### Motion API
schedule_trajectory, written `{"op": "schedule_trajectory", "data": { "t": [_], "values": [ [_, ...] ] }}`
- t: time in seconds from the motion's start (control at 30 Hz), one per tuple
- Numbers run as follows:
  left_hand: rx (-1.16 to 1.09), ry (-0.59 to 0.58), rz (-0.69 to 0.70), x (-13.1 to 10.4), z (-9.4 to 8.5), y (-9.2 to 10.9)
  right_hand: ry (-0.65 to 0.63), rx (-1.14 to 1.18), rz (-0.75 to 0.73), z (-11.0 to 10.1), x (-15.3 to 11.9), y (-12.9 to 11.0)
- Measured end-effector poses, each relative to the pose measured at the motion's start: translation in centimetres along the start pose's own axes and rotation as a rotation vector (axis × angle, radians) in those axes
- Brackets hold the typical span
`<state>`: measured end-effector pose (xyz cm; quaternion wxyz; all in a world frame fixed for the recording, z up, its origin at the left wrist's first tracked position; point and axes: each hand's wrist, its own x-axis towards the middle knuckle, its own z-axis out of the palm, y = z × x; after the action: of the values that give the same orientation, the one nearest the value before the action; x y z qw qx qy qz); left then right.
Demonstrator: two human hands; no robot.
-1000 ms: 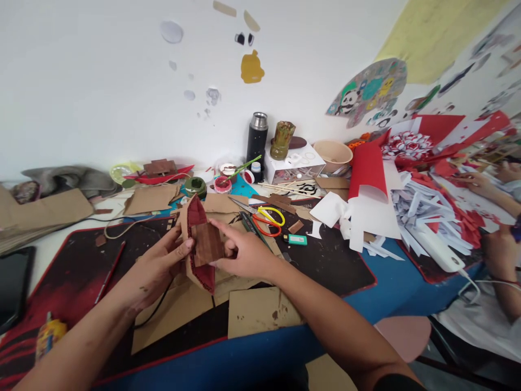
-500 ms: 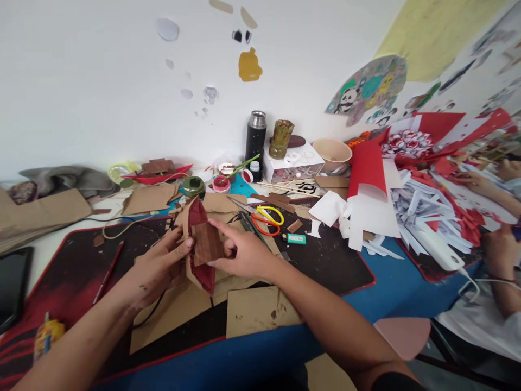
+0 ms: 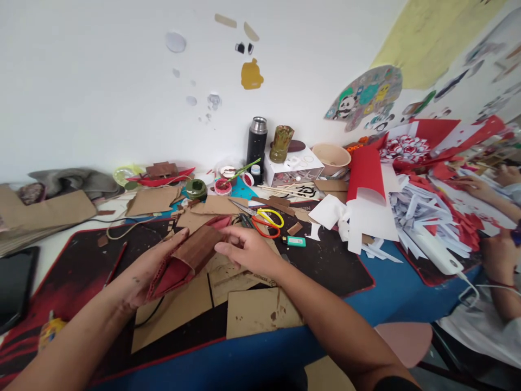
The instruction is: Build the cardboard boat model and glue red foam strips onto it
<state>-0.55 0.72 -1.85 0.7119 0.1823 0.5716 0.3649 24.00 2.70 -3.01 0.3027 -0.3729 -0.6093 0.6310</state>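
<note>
Between both hands above the black mat (image 3: 73, 271), a cardboard boat (image 3: 188, 259) lies tilted, long axis running from low near-left up to far-right, red point toward the scissors (image 3: 262, 220). Left hand (image 3: 152, 266) grasps it from underneath at the near-left end, thumb over the brown ribbed top; right hand (image 3: 250, 251) pinches the far-right end, fingertips (image 3: 222, 247) touching the brown piece. Loose cardboard sheets (image 3: 256, 309) lie just below the fingers.

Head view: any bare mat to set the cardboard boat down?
Free: dark mat between the red pencil and left hand; also right of the green lighter. Crowded: scissors and cardboard scraps by the right hand holding the cardboard boat.
</note>
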Motion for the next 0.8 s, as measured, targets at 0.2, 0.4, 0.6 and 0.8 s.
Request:
{"op": "schedule_trajectory", "data": {
  "t": [0.2,0.4,0.6,0.8],
  "values": [
    [-0.046,-0.15,0.113,0.1,-0.1,0.6,0.099,-0.014,-0.015,0.0,0.2,0.2],
    [-0.067,-0.11,0.28,-1.4,0.6,0.8,0.161,0.025,-0.025,-0.3,0.1,0.5],
    [-0.147,-0.127,0.408,-2.2,2.0,-0.6,0.173,0.018,0.01,0.2,0.3,0.7],
    [-0.143,-0.095,0.429,-1.4,3.5,-2.5,0.169,0.015,0.056,0.9,0.2,1.1]
  ]
}}
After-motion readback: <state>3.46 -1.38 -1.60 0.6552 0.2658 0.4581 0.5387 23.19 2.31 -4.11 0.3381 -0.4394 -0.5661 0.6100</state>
